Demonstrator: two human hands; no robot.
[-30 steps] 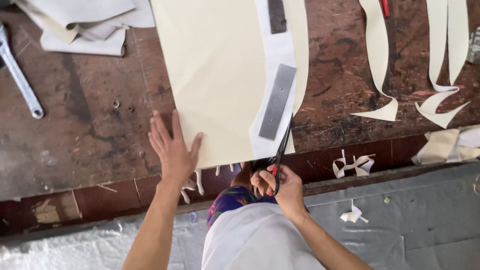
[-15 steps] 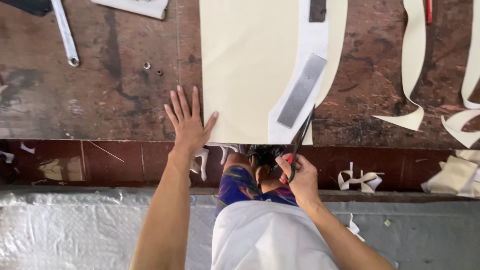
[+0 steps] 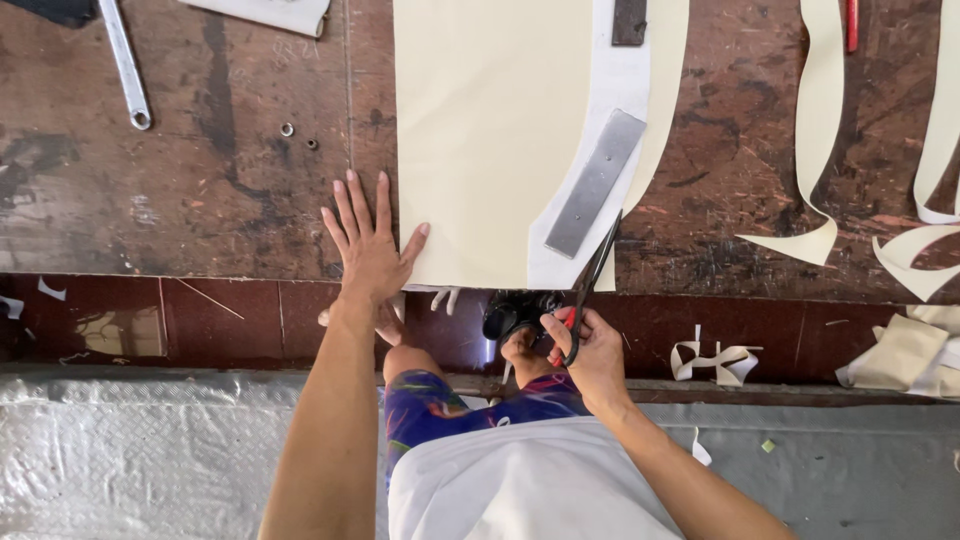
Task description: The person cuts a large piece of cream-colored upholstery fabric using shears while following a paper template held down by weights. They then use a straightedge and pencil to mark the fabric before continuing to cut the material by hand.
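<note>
two hands busy: left hand [image 3: 368, 245] spread flat beside cream sheet [image 3: 490, 140]; right hand [image 3: 590, 350] gripping scissors [image 3: 590, 285].

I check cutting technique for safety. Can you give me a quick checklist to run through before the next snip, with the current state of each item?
1. Left hand flat, pinning the cream sheet edge: ok.
2. Left fingers away from the blades: ok, they lie well off to the side.
3. Right hand gripping the scissors: ok.
4. Blades at the white pattern piece edge: ok.
5. Metal bar weighting the pattern: ok.
6. Blade opening: cannot tell.
</note>
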